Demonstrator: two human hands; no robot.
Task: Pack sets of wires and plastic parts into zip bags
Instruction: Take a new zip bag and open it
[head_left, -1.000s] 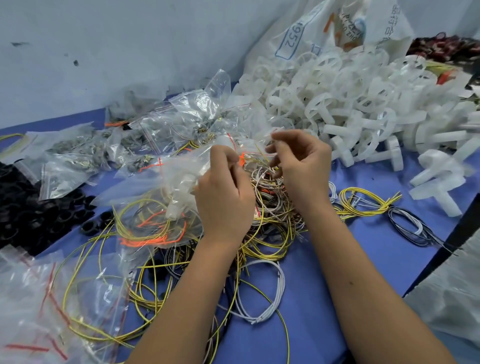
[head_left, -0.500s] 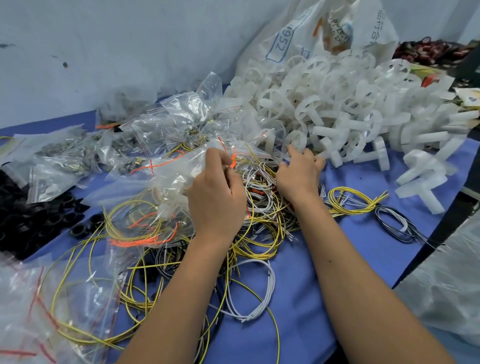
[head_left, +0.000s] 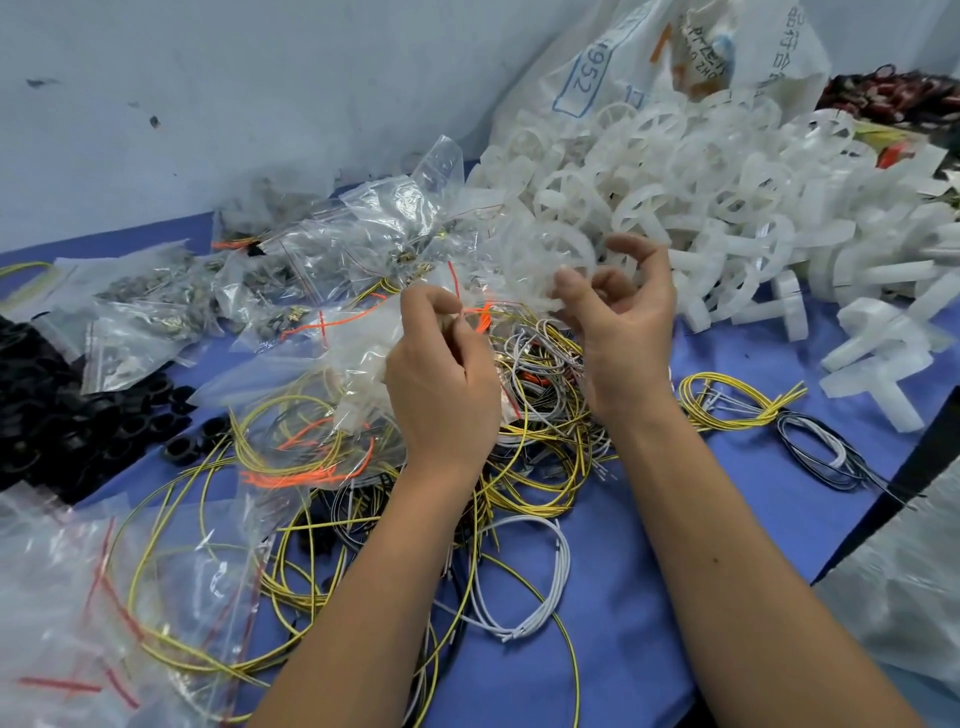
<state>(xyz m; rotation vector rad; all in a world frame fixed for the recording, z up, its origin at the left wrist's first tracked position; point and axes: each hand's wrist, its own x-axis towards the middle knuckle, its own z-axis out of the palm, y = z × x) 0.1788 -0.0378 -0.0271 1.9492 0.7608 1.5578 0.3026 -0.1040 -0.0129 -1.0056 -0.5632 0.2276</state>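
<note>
At the far left of the blue desk (head_left: 727, 519) sits a heap of black rings (head_left: 62, 415). Near it, low on the left, lie packed bags (head_left: 104, 597) with yellow wire loops inside and red zip lines on them. Further back lie small bags (head_left: 171, 306) with tiny metal bits in them.

In the middle, the left hand (head_left: 441, 384) pinches the top edge of a clear zip bag (head_left: 332, 364). The bag is thin, soft and slippery, so it looks best held at its mouth, by the orange zip line. It seems to have a white piece in it (the plastic blurs what it is).

Under the hands is a tangle of yellow, white and black wires (head_left: 535, 431). They are light and bendy, and they likely snag on each other, so lifting one loop by its middle seems wise.

The right hand (head_left: 623, 322) has curled fingers round a white plastic wheel (head_left: 550, 260), held just beside the bag's mouth. The wheel looks stiff and light.

To the right is a big pile of white plastic parts (head_left: 727, 197), spilling from a large sack (head_left: 649, 57). Near right lie tied wire bundles (head_left: 737, 400).
</note>
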